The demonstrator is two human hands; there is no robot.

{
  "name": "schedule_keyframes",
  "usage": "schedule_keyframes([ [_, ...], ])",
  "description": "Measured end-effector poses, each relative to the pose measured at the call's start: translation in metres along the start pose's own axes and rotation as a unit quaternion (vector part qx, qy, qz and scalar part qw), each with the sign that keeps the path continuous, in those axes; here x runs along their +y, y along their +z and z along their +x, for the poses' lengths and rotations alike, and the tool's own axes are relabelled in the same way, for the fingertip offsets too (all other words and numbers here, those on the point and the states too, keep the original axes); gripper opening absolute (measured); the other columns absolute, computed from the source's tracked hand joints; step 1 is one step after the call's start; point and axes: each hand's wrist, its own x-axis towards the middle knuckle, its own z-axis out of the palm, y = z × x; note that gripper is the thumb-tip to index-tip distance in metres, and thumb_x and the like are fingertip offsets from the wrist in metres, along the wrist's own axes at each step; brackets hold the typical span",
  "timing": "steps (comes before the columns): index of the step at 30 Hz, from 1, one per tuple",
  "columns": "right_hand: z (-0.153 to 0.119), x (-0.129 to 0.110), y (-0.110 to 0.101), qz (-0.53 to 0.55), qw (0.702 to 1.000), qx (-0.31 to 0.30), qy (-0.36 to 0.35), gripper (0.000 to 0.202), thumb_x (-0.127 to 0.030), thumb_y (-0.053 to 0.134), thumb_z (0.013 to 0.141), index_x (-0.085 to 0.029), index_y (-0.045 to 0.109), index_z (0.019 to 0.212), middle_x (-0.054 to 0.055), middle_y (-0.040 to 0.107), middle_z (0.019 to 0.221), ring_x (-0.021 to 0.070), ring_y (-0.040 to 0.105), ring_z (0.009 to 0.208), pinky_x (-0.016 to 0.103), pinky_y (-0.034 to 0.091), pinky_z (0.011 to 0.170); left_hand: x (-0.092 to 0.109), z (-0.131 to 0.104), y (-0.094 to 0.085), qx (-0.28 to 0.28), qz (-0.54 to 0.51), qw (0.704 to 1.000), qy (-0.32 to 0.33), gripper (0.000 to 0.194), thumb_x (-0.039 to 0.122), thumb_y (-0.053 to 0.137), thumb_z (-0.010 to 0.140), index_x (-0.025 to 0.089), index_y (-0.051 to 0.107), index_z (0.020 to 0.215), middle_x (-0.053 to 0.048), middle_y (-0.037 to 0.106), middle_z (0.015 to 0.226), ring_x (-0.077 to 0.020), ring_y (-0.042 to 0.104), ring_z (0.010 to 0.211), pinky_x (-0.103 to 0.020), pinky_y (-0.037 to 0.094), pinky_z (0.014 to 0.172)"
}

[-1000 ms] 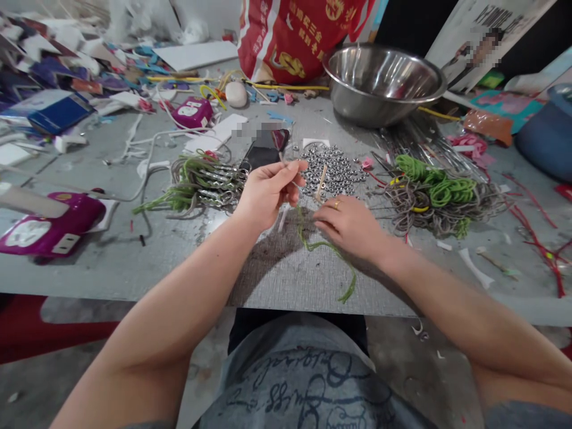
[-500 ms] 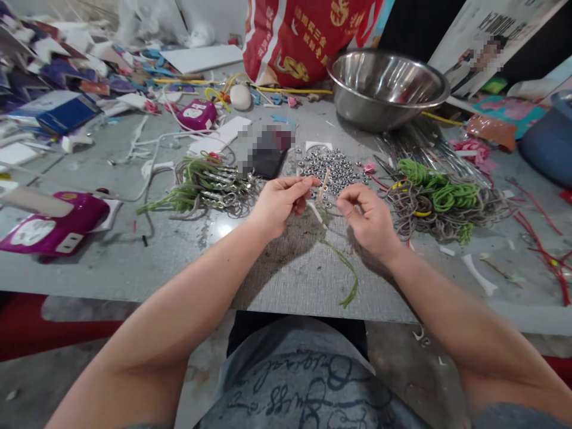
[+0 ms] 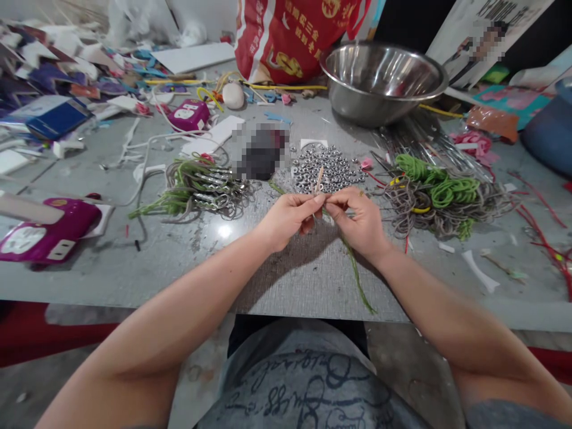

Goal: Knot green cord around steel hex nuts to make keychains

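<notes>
My left hand (image 3: pixel 292 217) and my right hand (image 3: pixel 358 221) meet fingertip to fingertip above the table, both closed in a pinch. Between them they grip a thin green cord (image 3: pixel 355 274); its loose tail hangs below my right hand toward the table's front edge. The exact spot they pinch is hidden by the fingers. A slim pale stick (image 3: pixel 320 177) points up just behind my left fingertips. Small shiny metal beads (image 3: pixel 328 168) lie spread on the table beyond the hands.
Bundles of green and grey cords lie at left (image 3: pixel 201 185) and right (image 3: pixel 447 193). A steel bowl (image 3: pixel 384 98) and red bag (image 3: pixel 286 44) stand behind. Purple devices (image 3: pixel 53 229) with a white cable sit left, near scraps (image 3: pixel 58 65). Red cords (image 3: pixel 543 235) lie far right.
My hands were apart and have come together at the fingertips. The green cord's tail has swung slightly right and lower. The view has shifted a little.
</notes>
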Motion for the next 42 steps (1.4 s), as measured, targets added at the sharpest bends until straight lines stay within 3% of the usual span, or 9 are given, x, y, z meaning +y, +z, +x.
schedule_keyframes([
  [7,-0.003,0.004,0.001,-0.087,0.992,-0.013,-0.095,0.01,-0.024,0.053,0.085,-0.023,0.061,0.08,0.002,0.064,0.081,0.015,0.059,0.082,0.03,0.047,0.072,-0.004,0.0,0.002,0.005,0.013,1.0,0.023,0.027,0.038,0.062,0.076,0.015,0.06,0.063,0.006,0.04,0.048,-0.0033,0.035,0.039,-0.018,0.024,0.036],
  [12,-0.002,0.002,-0.001,-0.09,0.993,0.005,-0.071,0.01,-0.028,0.052,0.085,-0.023,0.061,0.083,0.002,0.064,0.083,0.0156,0.058,0.081,0.031,0.047,0.071,-0.006,0.002,0.001,0.052,0.014,0.995,0.082,0.021,0.037,0.064,0.074,0.016,0.065,0.069,0.007,0.038,0.045,-0.0031,0.03,0.038,-0.018,0.021,0.035],
  [17,0.002,0.004,-0.008,-0.073,0.996,0.04,-0.021,0.015,-0.029,0.049,0.085,-0.022,0.06,0.094,0.004,0.065,0.091,0.016,0.058,0.083,0.033,0.046,0.074,0.002,0.002,-0.006,0.091,-0.018,0.981,0.171,0.018,0.035,0.064,0.076,0.018,0.066,0.072,0.004,0.054,0.062,-0.0016,0.035,0.039,-0.018,0.025,0.036],
  [21,0.007,0.014,-0.015,-0.072,0.994,0.048,0.066,0.017,-0.03,0.048,0.084,-0.021,0.061,0.089,0.002,0.066,0.083,0.0153,0.058,0.077,0.031,0.044,0.071,0.013,-0.001,-0.008,0.091,-0.023,0.984,0.152,0.02,0.033,0.055,0.083,0.017,0.061,0.072,0.002,0.06,0.068,-0.0018,0.041,0.038,-0.017,0.03,0.036],
  [29,0.013,0.023,-0.02,-0.251,0.933,-0.121,0.227,0.019,-0.035,0.054,0.078,-0.019,0.064,0.077,0.003,0.064,0.069,0.0162,0.054,0.063,0.028,0.033,0.056,0.017,-0.002,-0.008,0.039,-0.054,0.994,0.081,0.022,0.023,0.043,0.088,0.018,0.053,0.07,0.007,0.03,0.048,-0.0038,0.03,0.035,-0.017,0.029,0.036],
  [33,0.013,0.017,-0.018,-0.309,0.903,-0.187,0.233,0.023,-0.041,0.055,0.076,-0.02,0.064,0.073,0.003,0.061,0.063,0.0164,0.052,0.059,0.027,0.026,0.051,0.01,0.002,-0.009,0.052,0.096,0.993,0.037,0.014,0.02,0.047,0.084,0.016,0.056,0.074,0.008,0.029,0.048,-0.0036,0.026,0.037,-0.017,0.024,0.037],
  [35,0.012,0.015,-0.017,-0.319,0.9,-0.196,0.221,0.02,-0.037,0.055,0.076,-0.02,0.064,0.073,0.002,0.06,0.063,0.0159,0.051,0.059,0.027,0.025,0.051,0.006,0.005,-0.009,0.067,0.235,0.969,0.033,0.009,0.014,0.052,0.078,0.015,0.06,0.083,0.007,0.04,0.051,-0.004,0.033,0.041,-0.017,0.03,0.042],
  [38,0.012,0.015,-0.015,-0.321,0.905,-0.194,0.202,0.014,-0.027,0.053,0.076,-0.02,0.064,0.072,0.001,0.059,0.061,0.0144,0.05,0.058,0.027,0.025,0.052,0.002,0.008,-0.011,0.08,0.441,0.892,0.058,0.033,0.006,0.051,0.071,0.015,0.063,0.101,0.002,0.057,0.064,-0.0082,0.05,0.056,-0.021,0.042,0.059],
  [42,0.012,0.016,-0.017,-0.256,0.939,-0.112,0.201,0.011,-0.024,0.053,0.073,-0.019,0.062,0.071,-0.001,0.054,0.056,0.0115,0.046,0.053,0.026,0.029,0.053,-0.001,0.011,-0.013,0.07,0.563,0.821,0.066,0.042,0.008,0.048,0.072,0.016,0.063,0.111,-0.005,0.068,0.084,-0.0164,0.061,0.079,-0.027,0.047,0.075],
])
